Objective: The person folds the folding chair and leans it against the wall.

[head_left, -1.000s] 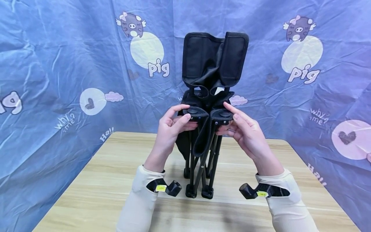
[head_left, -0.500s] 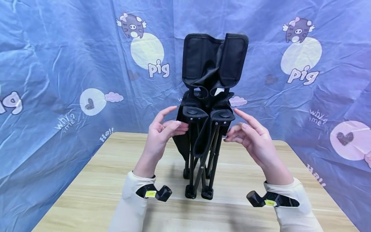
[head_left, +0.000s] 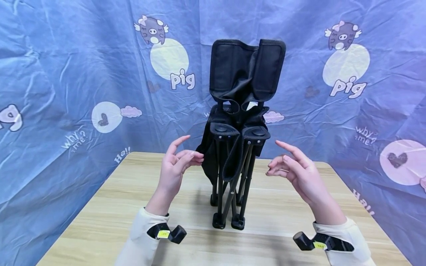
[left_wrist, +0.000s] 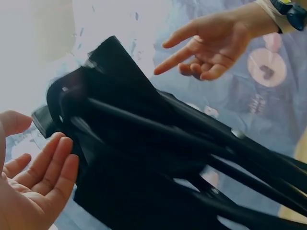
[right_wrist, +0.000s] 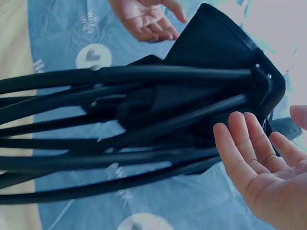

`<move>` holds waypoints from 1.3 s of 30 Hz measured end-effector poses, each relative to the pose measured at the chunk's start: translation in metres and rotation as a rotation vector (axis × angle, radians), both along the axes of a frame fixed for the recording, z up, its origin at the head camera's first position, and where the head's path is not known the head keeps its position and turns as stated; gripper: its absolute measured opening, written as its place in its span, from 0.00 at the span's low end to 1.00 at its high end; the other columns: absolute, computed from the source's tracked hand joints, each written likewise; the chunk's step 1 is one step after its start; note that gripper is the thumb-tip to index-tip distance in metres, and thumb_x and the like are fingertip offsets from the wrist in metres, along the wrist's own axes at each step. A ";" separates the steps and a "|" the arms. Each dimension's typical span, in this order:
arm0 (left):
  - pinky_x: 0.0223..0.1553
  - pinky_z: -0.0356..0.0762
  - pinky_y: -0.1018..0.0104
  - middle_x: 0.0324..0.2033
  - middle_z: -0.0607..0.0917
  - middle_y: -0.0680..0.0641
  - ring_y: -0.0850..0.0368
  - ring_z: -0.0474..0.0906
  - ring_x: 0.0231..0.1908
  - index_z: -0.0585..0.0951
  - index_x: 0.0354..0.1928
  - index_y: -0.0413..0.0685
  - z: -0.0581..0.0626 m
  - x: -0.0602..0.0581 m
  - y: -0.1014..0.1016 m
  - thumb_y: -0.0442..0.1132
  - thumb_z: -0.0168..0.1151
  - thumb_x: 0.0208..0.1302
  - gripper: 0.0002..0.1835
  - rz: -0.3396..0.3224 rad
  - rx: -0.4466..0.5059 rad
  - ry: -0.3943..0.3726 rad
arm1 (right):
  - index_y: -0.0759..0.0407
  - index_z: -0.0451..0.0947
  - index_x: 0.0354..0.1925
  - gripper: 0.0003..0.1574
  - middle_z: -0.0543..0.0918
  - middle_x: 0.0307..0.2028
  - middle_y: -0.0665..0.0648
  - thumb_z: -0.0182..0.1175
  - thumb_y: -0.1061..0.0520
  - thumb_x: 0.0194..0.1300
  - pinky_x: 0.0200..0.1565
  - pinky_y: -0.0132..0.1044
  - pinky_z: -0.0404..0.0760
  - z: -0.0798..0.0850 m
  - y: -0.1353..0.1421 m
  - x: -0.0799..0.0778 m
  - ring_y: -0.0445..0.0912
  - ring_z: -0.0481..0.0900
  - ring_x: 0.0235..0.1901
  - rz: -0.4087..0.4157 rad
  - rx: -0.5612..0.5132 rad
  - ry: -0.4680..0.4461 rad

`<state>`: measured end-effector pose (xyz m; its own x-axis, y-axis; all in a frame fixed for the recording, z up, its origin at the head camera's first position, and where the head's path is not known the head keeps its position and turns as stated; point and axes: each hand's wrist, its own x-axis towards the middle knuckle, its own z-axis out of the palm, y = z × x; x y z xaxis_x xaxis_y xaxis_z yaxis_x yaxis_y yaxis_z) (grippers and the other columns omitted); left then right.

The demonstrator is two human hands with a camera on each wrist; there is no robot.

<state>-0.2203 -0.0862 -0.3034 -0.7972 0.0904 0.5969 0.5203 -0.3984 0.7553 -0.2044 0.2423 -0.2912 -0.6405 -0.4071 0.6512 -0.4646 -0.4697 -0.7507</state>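
A black folding chair (head_left: 229,155) stands folded upright on the table, its fabric back raised and its legs bunched together. In the head view my left hand (head_left: 174,166) is just left of it, fingers loosely extended and holding nothing; whether a fingertip brushes the hanging fabric I cannot tell. To the right, apart from the chair, my right hand (head_left: 299,173) hovers with relaxed fingers and nothing in them. The left wrist view shows the chair's crossed tubes (left_wrist: 158,124) beyond the left fingers (left_wrist: 60,163). Close by the front corner are the right fingers (right_wrist: 240,143) in the right wrist view.
The wooden table (head_left: 110,207) carries the chair's feet (head_left: 219,220). Behind and on both sides hangs a blue pig-print cloth (head_left: 83,74). A camera is strapped over each cream sleeve (head_left: 143,225).
Both hands have let go of the chair's front corners and moved apart, outward and down toward me. The chair stays standing in the same place.
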 end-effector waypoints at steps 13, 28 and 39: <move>0.40 0.85 0.66 0.35 0.88 0.50 0.57 0.86 0.36 0.69 0.63 0.44 -0.038 -0.001 -0.019 0.23 0.50 0.68 0.23 0.042 0.025 0.019 | 0.52 0.69 0.68 0.28 0.85 0.42 0.57 0.38 0.69 0.78 0.47 0.40 0.85 -0.045 0.020 0.003 0.49 0.87 0.39 -0.144 0.133 -0.161; 0.30 0.84 0.68 0.36 0.85 0.48 0.59 0.84 0.32 0.69 0.58 0.30 -0.101 -0.004 -0.015 0.25 0.55 0.68 0.18 0.122 -0.111 -0.261 | 0.43 0.70 0.64 0.23 0.77 0.49 0.57 0.44 0.63 0.79 0.46 0.46 0.86 -0.107 0.021 0.007 0.49 0.85 0.40 -0.175 0.248 -0.398; 0.28 0.83 0.65 0.46 0.84 0.38 0.50 0.84 0.34 0.67 0.63 0.31 -0.148 -0.002 -0.005 0.31 0.57 0.66 0.25 0.012 -0.314 -0.491 | 0.56 0.59 0.70 0.26 0.70 0.54 0.62 0.48 0.59 0.77 0.50 0.49 0.84 -0.157 0.009 0.013 0.49 0.84 0.40 -0.120 0.350 -0.667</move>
